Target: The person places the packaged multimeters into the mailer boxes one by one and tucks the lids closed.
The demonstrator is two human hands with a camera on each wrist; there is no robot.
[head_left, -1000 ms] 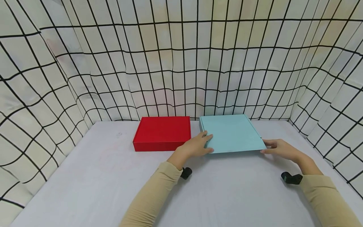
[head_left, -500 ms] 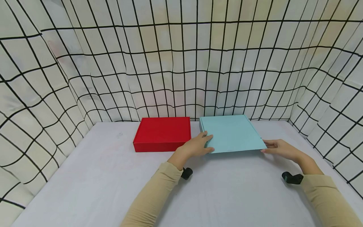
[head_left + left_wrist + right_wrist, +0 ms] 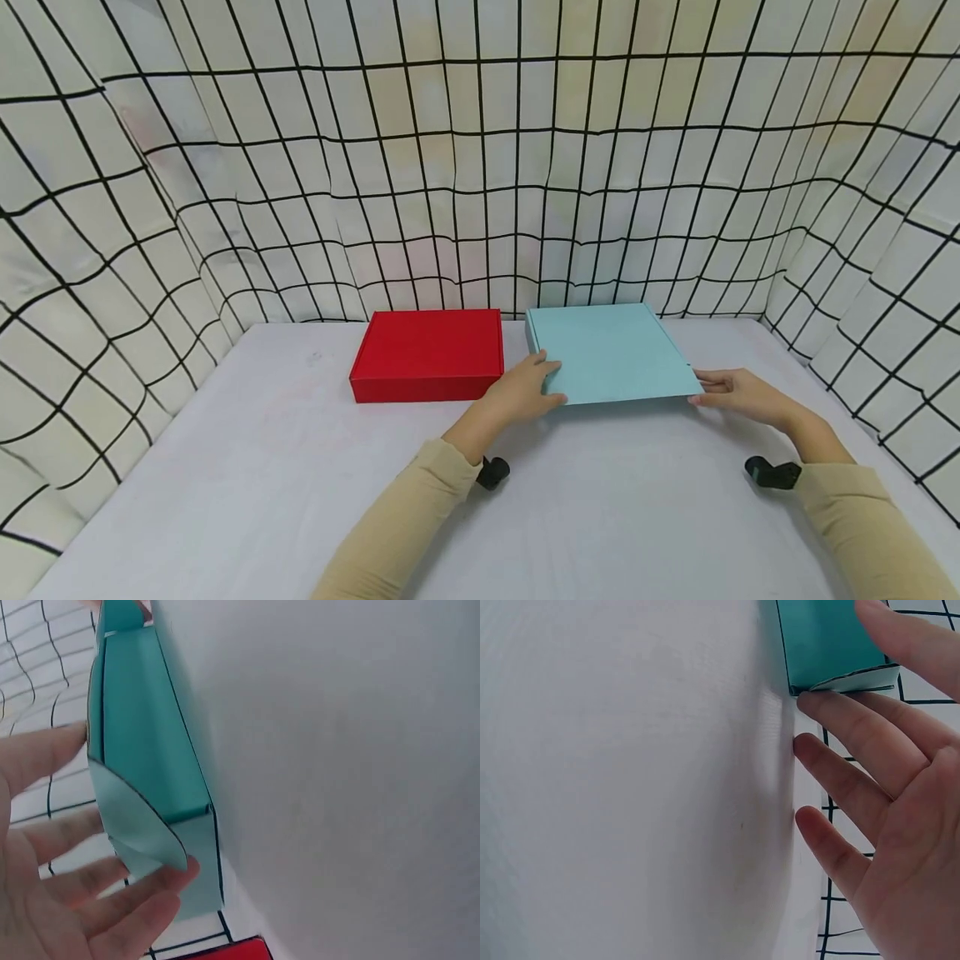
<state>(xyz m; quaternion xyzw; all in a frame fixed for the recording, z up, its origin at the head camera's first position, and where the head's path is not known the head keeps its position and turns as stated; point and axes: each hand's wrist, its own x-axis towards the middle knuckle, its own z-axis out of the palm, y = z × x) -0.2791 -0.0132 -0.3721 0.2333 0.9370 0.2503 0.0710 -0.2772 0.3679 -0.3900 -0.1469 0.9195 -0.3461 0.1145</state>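
A light blue cardboard box (image 3: 618, 350) lies at the back right of the table with its lid over it. At its left front corner is my left hand (image 3: 517, 390), thumb by the lid's front edge and fingers spread along the side. In the left wrist view, those fingertips touch a small side flap (image 3: 135, 814) that stands out from the lid. My right hand (image 3: 738, 394) is at the right front corner. Its fairly straight fingers lie against the other side flap (image 3: 859, 679), the thumb in front of the box's teal front face (image 3: 829, 641).
A closed red box (image 3: 427, 346) lies left of the blue one, close to my left hand. White cloth covers the table (image 3: 262, 467). Behind and on both sides rise white walls with a black grid (image 3: 480, 158). A black wrist camera (image 3: 772, 472) sits by each cuff.
The left wrist has shifted very slightly, its hand still on the blue box's corner. The right hand and both boxes hold their places; the head view has moved a little.
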